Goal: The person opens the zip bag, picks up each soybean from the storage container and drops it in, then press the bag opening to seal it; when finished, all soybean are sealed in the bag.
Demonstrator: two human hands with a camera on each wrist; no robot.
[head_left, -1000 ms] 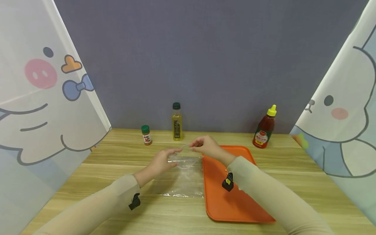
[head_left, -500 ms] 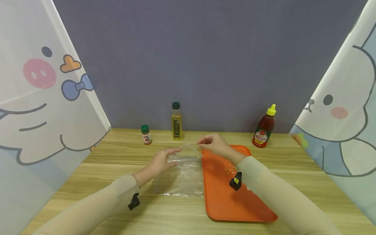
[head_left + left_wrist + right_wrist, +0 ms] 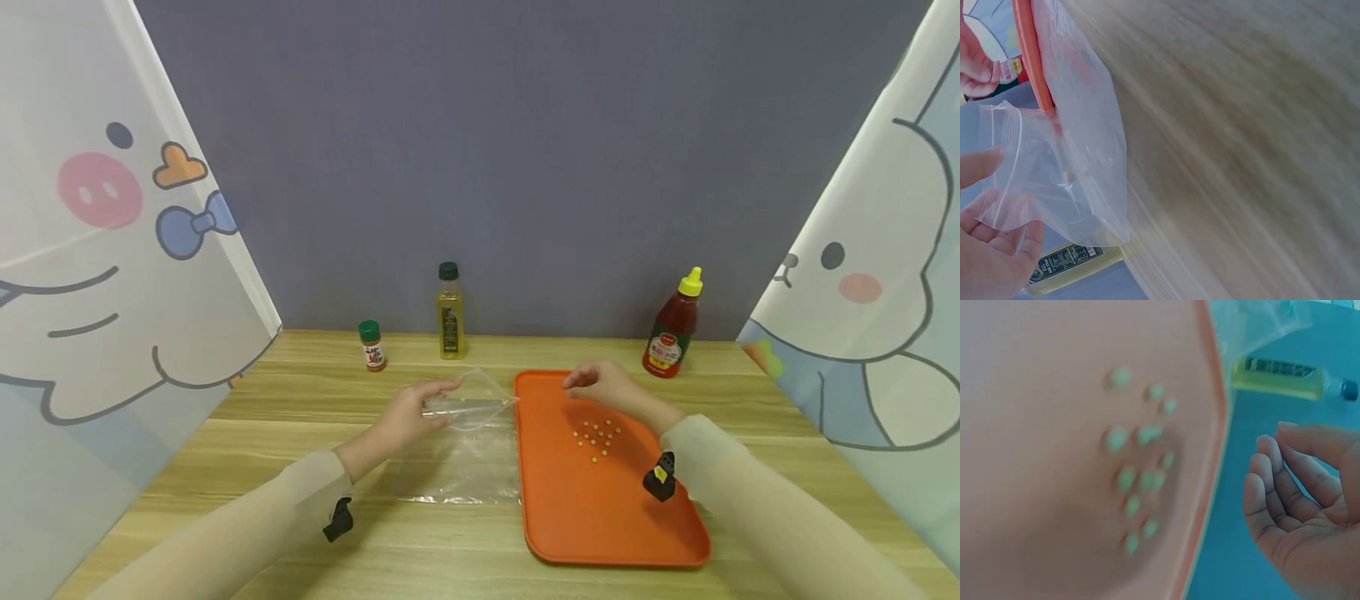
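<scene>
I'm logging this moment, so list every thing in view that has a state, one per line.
Plastic bag: mouth open, one kernel inside, lying on the table.
Left hand: pinches the bag's rim.
Right hand: empty, fingers loosely curled, above the tray.
Corn kernels: loose on the orange tray.
Oil bottle: upright, capped.
Sauce bottle: upright, capped.
Spice jar: upright, capped.

You saw a clear, glossy plastic bag [image 3: 463,433]. The tray [image 3: 600,517] looked smooth matt plastic; the counter [image 3: 225,467] was grained wood.

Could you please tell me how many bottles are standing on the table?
3, along the back edge: a small green-capped shaker at left, an oil bottle beside it, and a red sauce bottle behind the orange tray.
</scene>
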